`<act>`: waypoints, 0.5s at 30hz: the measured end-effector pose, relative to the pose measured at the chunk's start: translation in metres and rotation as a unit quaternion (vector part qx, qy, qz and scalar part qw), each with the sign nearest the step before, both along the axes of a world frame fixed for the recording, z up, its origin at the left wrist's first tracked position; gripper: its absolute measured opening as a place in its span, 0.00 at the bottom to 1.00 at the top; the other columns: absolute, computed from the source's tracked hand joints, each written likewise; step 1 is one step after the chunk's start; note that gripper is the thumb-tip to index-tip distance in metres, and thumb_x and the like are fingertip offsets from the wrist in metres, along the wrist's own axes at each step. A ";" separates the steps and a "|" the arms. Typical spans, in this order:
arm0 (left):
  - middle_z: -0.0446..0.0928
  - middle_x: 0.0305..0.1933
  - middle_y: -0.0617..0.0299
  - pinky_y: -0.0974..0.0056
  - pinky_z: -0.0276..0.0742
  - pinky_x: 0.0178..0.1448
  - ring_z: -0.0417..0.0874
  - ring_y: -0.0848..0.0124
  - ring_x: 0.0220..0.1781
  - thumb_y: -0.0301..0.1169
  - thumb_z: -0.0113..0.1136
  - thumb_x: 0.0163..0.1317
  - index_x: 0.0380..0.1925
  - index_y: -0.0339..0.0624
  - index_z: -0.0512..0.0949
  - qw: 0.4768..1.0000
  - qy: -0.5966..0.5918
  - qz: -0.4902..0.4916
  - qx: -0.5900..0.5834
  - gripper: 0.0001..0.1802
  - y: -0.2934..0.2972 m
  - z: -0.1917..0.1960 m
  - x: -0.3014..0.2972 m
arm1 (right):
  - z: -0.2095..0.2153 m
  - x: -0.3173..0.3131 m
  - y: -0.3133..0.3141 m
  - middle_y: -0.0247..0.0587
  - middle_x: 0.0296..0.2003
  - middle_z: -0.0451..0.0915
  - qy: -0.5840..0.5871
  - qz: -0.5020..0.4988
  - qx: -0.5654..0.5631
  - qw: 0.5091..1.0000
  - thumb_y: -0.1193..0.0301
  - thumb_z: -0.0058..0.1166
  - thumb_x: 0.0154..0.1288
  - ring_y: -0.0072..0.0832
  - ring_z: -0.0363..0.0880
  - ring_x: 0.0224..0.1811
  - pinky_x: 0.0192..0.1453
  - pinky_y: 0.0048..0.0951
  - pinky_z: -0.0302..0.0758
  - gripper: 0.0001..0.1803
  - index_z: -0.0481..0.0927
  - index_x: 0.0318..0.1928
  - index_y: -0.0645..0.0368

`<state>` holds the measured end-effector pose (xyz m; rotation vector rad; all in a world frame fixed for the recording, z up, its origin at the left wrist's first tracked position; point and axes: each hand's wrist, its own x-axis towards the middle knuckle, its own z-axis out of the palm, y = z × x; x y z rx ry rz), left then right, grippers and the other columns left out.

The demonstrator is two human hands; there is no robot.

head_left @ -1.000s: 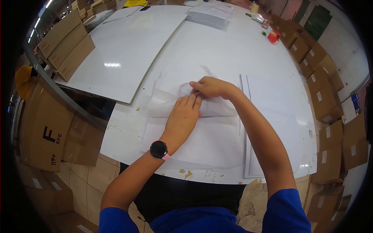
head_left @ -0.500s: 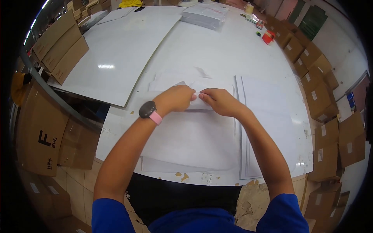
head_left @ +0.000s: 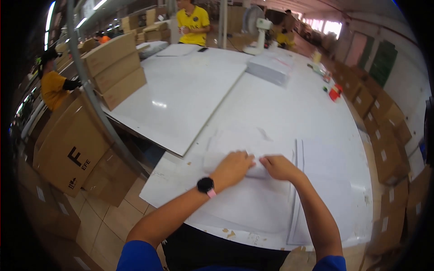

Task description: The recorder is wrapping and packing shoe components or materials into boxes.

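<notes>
On the white table, a thin white sheet-like wrapping [head_left: 226, 156] lies folded over something flat, which it hides. My left hand [head_left: 233, 169], a watch on its wrist, is closed on the wrapping's near edge. Beside it my right hand [head_left: 281, 168] pinches the same edge, thumb against fingers. A small gap separates the two sets of fingertips. Nearer to me, more white sheets [head_left: 248, 207] spread flat under my forearms. Whether the wrapping is paper or thin plastic cannot be made out; the hands are slightly blurred.
A stack of large white sheets [head_left: 323, 198] lies to the right. Far back are a plastic-wrapped bundle [head_left: 270, 68] and a red tape dispenser [head_left: 335, 92]. Cardboard boxes [head_left: 115, 67] stand at the left table edge, beside a metal post [head_left: 97, 97]. People in yellow shirts [head_left: 193, 20] are beyond.
The head view has tilted up and turned left, so the table sits lower and people and a fan show. Both hands keep their pinch on the wrapping, fingertips slightly farther apart.
</notes>
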<state>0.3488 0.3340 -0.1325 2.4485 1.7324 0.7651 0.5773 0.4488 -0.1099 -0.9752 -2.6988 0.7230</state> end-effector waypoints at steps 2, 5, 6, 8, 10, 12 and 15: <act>0.88 0.51 0.44 0.43 0.84 0.63 0.89 0.45 0.55 0.37 0.63 0.86 0.60 0.35 0.86 1.000 -0.009 0.002 0.007 0.16 -0.028 0.002 0.007 | 0.016 0.009 -0.031 0.68 0.43 0.91 -0.021 0.003 -0.019 1.000 0.53 0.45 0.95 0.67 0.89 0.50 0.60 0.58 0.83 0.30 0.90 0.46 0.65; 0.88 0.51 0.45 0.43 0.84 0.63 0.90 0.46 0.56 0.36 0.62 0.87 0.60 0.35 0.86 0.999 -0.022 0.000 0.025 0.16 -0.045 0.002 0.012 | 0.034 0.010 -0.076 0.57 0.52 0.93 -0.017 -0.002 0.098 0.995 0.58 0.56 0.91 0.59 0.89 0.59 0.66 0.58 0.81 0.19 0.91 0.56 0.61; 0.88 0.51 0.45 0.44 0.84 0.62 0.90 0.46 0.56 0.36 0.62 0.87 0.60 0.35 0.86 0.999 -0.022 0.006 0.039 0.16 -0.046 0.003 0.011 | 0.035 0.008 -0.084 0.53 0.57 0.93 0.051 0.012 0.231 0.972 0.61 0.60 0.88 0.57 0.88 0.62 0.68 0.59 0.80 0.16 0.90 0.60 0.59; 0.88 0.51 0.46 0.45 0.84 0.64 0.90 0.47 0.57 0.36 0.61 0.87 0.60 0.36 0.87 1.000 -0.011 0.026 -0.011 0.16 -0.035 0.011 0.002 | 0.038 -0.006 -0.095 0.48 0.64 0.90 0.054 0.026 0.240 0.969 0.65 0.67 0.83 0.53 0.85 0.69 0.79 0.61 0.77 0.19 0.87 0.66 0.60; 0.89 0.51 0.50 0.44 0.82 0.69 0.90 0.50 0.60 0.38 0.60 0.88 0.59 0.39 0.87 0.990 0.029 0.008 -0.141 0.16 -0.014 0.014 -0.002 | 0.027 -0.004 -0.104 0.51 0.63 0.89 0.061 0.007 0.171 0.983 0.65 0.68 0.83 0.54 0.85 0.69 0.87 0.61 0.73 0.20 0.86 0.65 0.64; 0.90 0.52 0.52 0.43 0.80 0.71 0.89 0.52 0.62 0.39 0.60 0.88 0.59 0.40 0.87 0.993 0.091 0.040 -0.055 0.16 -0.012 0.015 0.000 | 0.013 -0.006 -0.095 0.53 0.61 0.90 0.052 -0.001 0.198 0.979 0.64 0.67 0.84 0.55 0.87 0.66 0.91 0.61 0.70 0.21 0.85 0.67 0.65; 0.90 0.55 0.55 0.43 0.77 0.74 0.89 0.56 0.65 0.39 0.59 0.88 0.60 0.42 0.87 0.989 0.130 0.063 0.024 0.16 -0.017 0.017 0.016 | 0.004 -0.010 -0.070 0.57 0.58 0.91 0.063 -0.010 0.142 0.988 0.65 0.66 0.85 0.57 0.89 0.64 0.89 0.61 0.72 0.21 0.86 0.68 0.65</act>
